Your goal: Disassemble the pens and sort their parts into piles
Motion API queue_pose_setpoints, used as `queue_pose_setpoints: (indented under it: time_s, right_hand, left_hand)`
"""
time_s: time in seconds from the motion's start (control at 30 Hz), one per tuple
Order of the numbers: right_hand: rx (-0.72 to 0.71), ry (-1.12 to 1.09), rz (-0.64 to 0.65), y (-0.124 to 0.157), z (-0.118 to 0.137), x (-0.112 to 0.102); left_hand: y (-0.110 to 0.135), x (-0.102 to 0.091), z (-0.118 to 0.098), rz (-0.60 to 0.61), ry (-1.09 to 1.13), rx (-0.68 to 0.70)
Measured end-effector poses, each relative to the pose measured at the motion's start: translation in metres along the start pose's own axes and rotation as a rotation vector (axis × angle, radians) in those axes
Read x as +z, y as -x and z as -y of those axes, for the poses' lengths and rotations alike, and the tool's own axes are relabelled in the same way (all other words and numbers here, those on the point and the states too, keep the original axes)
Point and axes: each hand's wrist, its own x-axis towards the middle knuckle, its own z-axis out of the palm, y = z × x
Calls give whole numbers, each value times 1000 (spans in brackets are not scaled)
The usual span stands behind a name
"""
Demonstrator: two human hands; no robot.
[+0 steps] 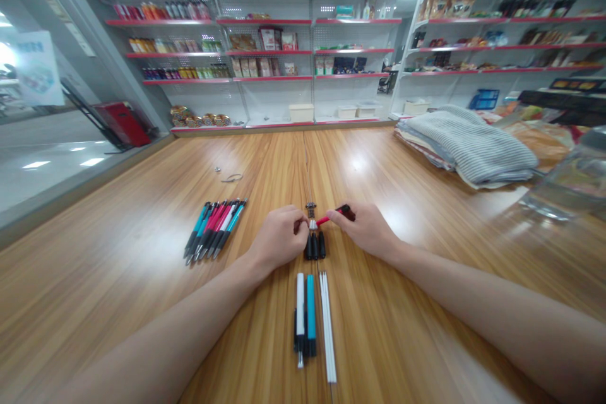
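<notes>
My right hand (pixel 367 227) pinches a red pen barrel (pixel 337 213) with a black end, its tip pointing left. My left hand (pixel 280 235) is closed in a pinch close to that tip; whatever it holds is too small to make out. Between the hands, small black pen tips (pixel 315 245) lie side by side, with small parts (pixel 311 207) just beyond them. Nearer to me lie a white barrel (pixel 300 315), a teal barrel (pixel 311 312) and thin white refills (pixel 327 325). A row of assembled pens (pixel 215 229) in teal, pink and white lies to the left.
The wooden table (pixel 142 303) stretches ahead. Folded striped cloths (pixel 471 145) sit at the far right, with a clear plastic container (pixel 572 180) beside them. A small ring and spring (pixel 230 177) lie further back. Store shelves (pixel 265 50) with goods line the back wall.
</notes>
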Motion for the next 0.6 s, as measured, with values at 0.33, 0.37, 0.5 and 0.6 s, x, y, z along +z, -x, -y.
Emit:
queue_pose_setpoints:
  time_s: [0.33, 0.37, 0.5, 0.6]
  right_hand:
    - [-6, 6, -8, 0, -1, 1]
    - [-8, 7, -9, 0, -2, 1]
    - [-15, 5, -15, -1, -3, 2]
    - [-20, -3, -38, 0, -1, 1]
  left_hand:
    - [0, 0, 0, 8, -3, -3]
    - [0, 0, 0, 8, -2, -2]
    - [0, 0, 0, 5, 2, -14]
    - [0, -1, 0, -2, 10, -21]
